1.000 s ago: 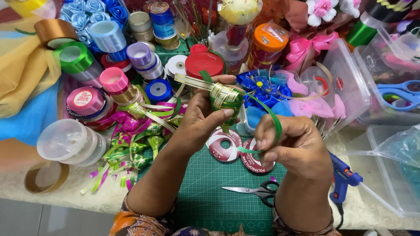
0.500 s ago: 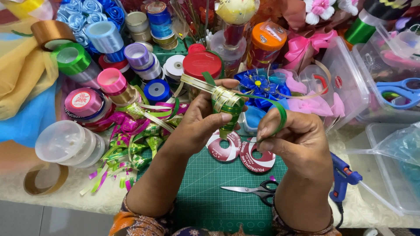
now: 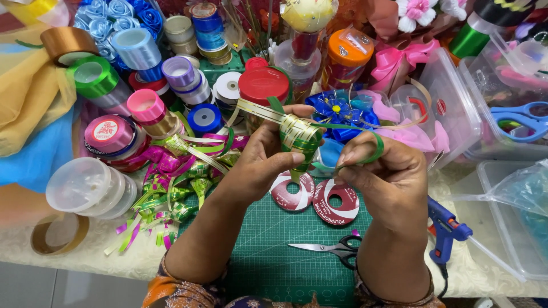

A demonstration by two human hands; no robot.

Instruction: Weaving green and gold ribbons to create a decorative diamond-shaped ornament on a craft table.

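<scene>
My left hand (image 3: 264, 161) pinches a small woven piece of gold and green ribbon (image 3: 301, 138) above a green cutting mat (image 3: 274, 251). A gold ribbon tail runs from it up to the left. My right hand (image 3: 386, 174) holds a green ribbon strip (image 3: 374, 149) that loops over its fingers and leads back to the woven piece. Both hands are close together over two red ribbon spools (image 3: 313, 195) lying flat on the mat.
Black-handled scissors (image 3: 326, 248) lie on the mat by my right wrist. A blue glue gun (image 3: 446, 231) rests at the right. Many ribbon rolls (image 3: 142, 74) and finished woven pieces (image 3: 171, 194) crowd the left; clear plastic boxes (image 3: 485, 120) stand at the right.
Both hands have drawn closer together and a little upward. The green ribbon loop has tightened around my right fingers as the woven piece turned in my left hand.
</scene>
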